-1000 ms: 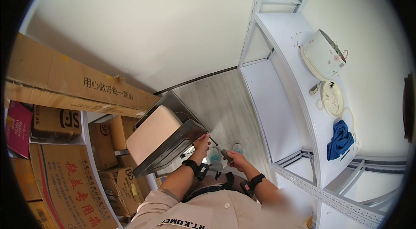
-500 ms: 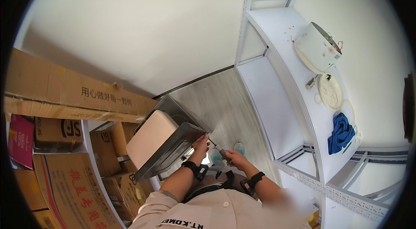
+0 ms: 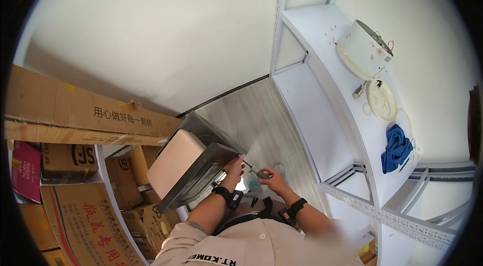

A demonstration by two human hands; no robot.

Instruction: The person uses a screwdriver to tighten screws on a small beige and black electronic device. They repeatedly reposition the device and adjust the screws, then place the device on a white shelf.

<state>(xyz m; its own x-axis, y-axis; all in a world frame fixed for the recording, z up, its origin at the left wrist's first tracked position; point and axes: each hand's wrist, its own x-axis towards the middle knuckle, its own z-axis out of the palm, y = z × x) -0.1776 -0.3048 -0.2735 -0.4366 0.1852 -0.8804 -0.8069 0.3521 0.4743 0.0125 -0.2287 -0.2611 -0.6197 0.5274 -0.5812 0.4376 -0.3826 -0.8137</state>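
At left, a carton (image 3: 80,215) bears red characters. A dark panel (image 3: 198,178) slants from near left to far right; the left hand (image 3: 234,170) curls at its right end, grip unclear. Just right, a grey-handled screwdriver (image 3: 262,174) points far left, clasped in the right hand (image 3: 275,181).

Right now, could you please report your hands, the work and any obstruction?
Right hand gripping screwdriver. Left hand at corner of dark panel. No obstruction visible between hands.

The screwdriver (image 3: 263,174) has tilted slightly flatter.
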